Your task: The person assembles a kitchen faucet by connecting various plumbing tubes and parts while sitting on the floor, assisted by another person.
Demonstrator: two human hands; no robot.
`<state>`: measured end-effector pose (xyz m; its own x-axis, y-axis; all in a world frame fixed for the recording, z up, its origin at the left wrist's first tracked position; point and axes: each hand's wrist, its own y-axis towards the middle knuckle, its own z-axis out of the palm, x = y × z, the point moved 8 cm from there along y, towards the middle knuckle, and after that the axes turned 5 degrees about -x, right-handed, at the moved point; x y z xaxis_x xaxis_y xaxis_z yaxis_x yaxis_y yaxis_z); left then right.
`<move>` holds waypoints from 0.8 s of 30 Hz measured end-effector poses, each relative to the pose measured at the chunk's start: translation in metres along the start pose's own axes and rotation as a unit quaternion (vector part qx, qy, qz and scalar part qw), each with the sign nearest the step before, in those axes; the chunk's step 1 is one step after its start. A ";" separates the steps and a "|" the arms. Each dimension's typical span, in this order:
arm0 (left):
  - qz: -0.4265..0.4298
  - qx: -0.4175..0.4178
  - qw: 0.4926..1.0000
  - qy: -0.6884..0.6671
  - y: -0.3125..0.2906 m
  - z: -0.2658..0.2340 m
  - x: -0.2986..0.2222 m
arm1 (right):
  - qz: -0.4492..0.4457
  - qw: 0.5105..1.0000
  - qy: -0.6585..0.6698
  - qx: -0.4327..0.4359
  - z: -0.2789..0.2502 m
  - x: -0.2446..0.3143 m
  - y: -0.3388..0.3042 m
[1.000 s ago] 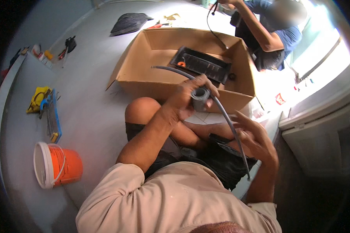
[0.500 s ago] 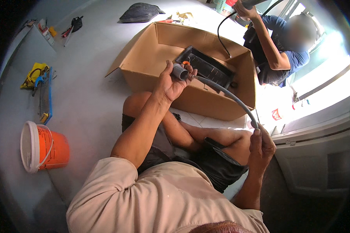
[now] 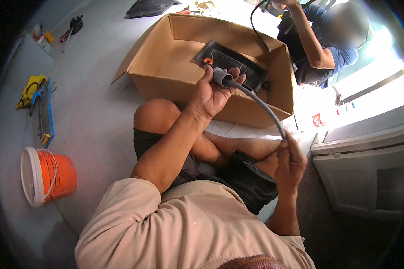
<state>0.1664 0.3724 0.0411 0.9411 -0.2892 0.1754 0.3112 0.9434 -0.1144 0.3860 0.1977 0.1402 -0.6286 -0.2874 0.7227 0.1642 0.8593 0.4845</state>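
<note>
One orange bucket (image 3: 60,175) sits at the near left, a blue tool (image 3: 50,117) farther back. Rightward, a cardboard box (image 3: 166,85) holds a black tray (image 3: 235,61). Before it, the left hand (image 3: 209,97) curls its fingers around a grey pipe fitting (image 3: 218,77). A grey hose (image 3: 261,103) runs from the fitting's mouth rightward to the right hand (image 3: 293,157), pinched between thumb and fingers. At the far right, a co-worker (image 3: 316,54) raises an arm.

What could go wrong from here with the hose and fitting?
The hose curves into the right hand, so it might spring back if that grip slips. The fitting sits in the left hand, near the box, so a loosened hold could drop it.
</note>
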 end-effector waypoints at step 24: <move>0.112 0.015 0.950 0.293 -0.064 -0.026 -0.061 | -0.022 0.760 -0.420 0.496 0.319 -0.228 0.203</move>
<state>0.0925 0.3258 0.0118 0.8982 -0.1138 -0.4245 0.0993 0.9935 -0.0561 0.3205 0.5723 -0.0835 -0.9488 -0.3111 -0.0540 -0.2627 0.8727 -0.4115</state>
